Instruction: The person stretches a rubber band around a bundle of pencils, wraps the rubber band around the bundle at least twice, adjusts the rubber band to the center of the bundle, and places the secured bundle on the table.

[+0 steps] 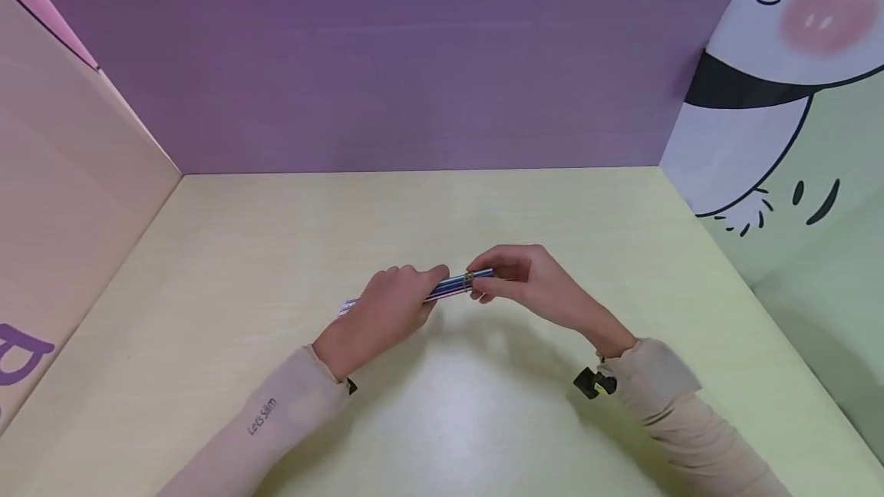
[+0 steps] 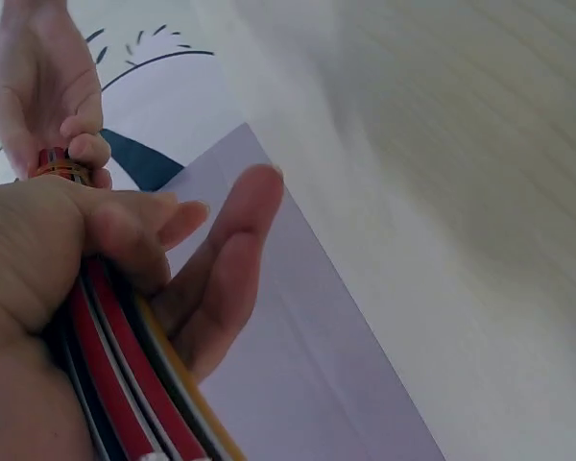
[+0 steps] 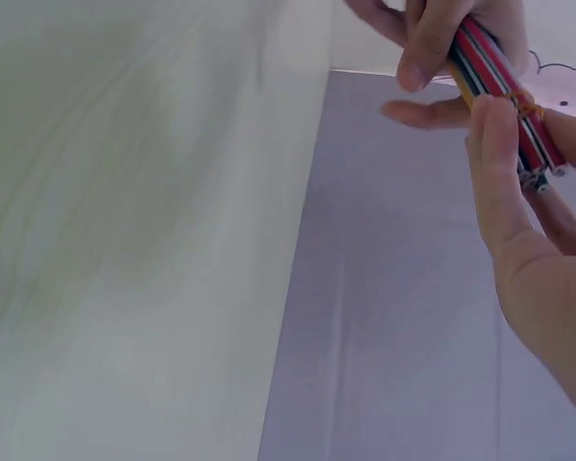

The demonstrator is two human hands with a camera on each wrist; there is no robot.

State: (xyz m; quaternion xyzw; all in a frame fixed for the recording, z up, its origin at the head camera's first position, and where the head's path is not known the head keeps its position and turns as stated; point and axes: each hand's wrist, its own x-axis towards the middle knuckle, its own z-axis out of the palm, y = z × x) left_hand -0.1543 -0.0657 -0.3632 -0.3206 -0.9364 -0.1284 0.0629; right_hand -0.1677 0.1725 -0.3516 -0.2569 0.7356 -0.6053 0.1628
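Above the tabletop, a bundle of striped pencils [image 1: 450, 287] slants up to the right. My left hand [image 1: 390, 301] grips it around the middle, covering much of its length. Red, black, white and yellow stripes show on the pencils [image 2: 125, 355] in the left wrist view. An orange-yellow rubber band [image 3: 524, 104] circles the bundle close to its right end. At that end, my right hand [image 1: 535, 282] pinches the band, fingers and thumb on either side of the bundle. The pencils' bare ends poke out just past the band in the right wrist view.
A pale wooden tabletop [image 1: 276, 228] spreads beneath both hands. A purple panel [image 1: 428, 83] stands along its back, a pink panel [image 1: 76, 175] on the left, and a green panel with a cartoon panda [image 1: 794, 267] on the right.
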